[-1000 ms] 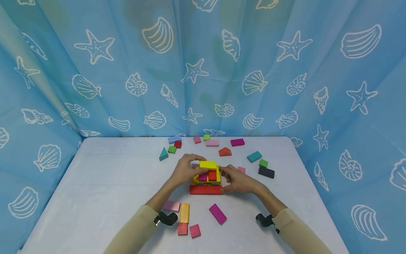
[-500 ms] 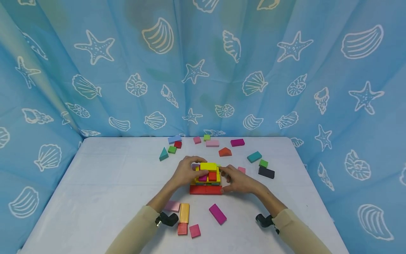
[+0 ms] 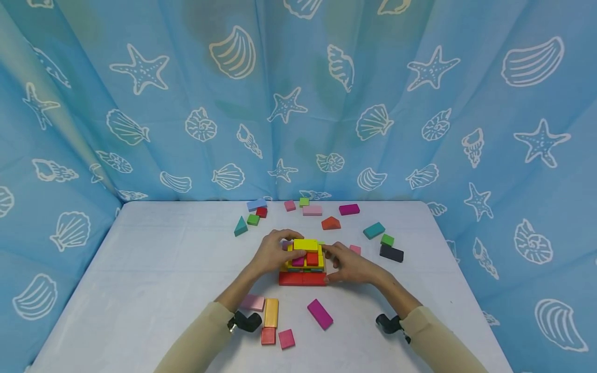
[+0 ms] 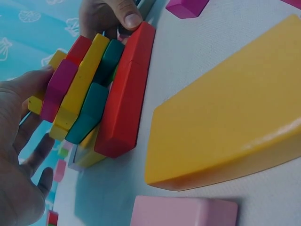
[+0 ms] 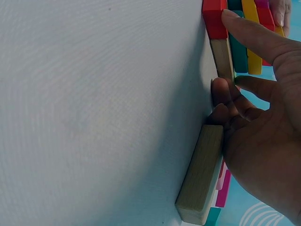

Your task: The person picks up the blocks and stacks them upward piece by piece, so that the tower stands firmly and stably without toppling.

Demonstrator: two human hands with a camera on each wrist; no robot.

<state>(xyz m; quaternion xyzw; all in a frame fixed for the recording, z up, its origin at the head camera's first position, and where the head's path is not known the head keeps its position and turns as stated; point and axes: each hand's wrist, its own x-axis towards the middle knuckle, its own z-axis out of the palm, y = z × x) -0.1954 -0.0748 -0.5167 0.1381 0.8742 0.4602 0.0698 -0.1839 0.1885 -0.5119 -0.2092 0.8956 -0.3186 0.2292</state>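
Observation:
A layered stack of coloured toy blocks stands mid-table, with red blocks (image 3: 302, 280) along its front base. My left hand (image 3: 272, 252) pinches the yellow block (image 3: 305, 245) at the top, thumb in front and fingers behind. Just under it sit a magenta block (image 4: 59, 89) and a small red block (image 3: 312, 258). Teal blocks (image 4: 88, 113) show lower down in the left wrist view. At the stack's right side, my right hand (image 3: 352, 264) touches the end of a red base block (image 5: 215, 21) with its thumb; its other fingers lie beside the stack, partly hidden.
In front lie a gold-yellow block (image 3: 271, 313), a pink block (image 3: 253, 302), a magenta block (image 3: 320, 314) and two small squares. Behind and right are scattered blocks, including an orange one (image 3: 331, 223) and a black one (image 3: 392, 253). A blue shell-patterned curtain (image 3: 298, 129) borders the table.
The yellow top block and my left hand have dipped very slightly, staying at the top of the stack. My right hand keeps its place at the stack's right side.

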